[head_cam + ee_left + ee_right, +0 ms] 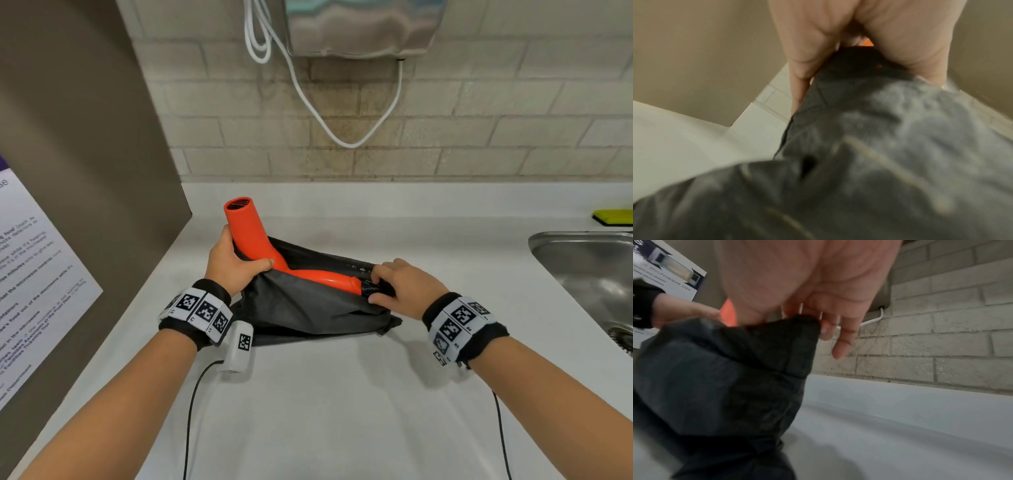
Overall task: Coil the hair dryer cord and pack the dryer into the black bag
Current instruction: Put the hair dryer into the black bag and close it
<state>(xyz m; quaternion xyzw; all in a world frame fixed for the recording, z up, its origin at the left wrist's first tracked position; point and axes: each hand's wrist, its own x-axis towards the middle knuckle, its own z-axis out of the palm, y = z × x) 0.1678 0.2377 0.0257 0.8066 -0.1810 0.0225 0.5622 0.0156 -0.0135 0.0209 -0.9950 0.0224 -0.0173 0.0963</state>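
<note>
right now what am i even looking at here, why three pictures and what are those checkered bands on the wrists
This is a person working with bare hands, no machine. The big picture comes from a camera on the head; the other two come from cameras strapped to each wrist, and the checkered bands are part of those straps.

On the white countertop lies a black fabric bag. The left hand grips the orange plastic hair dryer, whose handle end is already in the bag's mouth. The right hand pinches the bag's edge, holding it open. A steel sink sits at the right.
</note>
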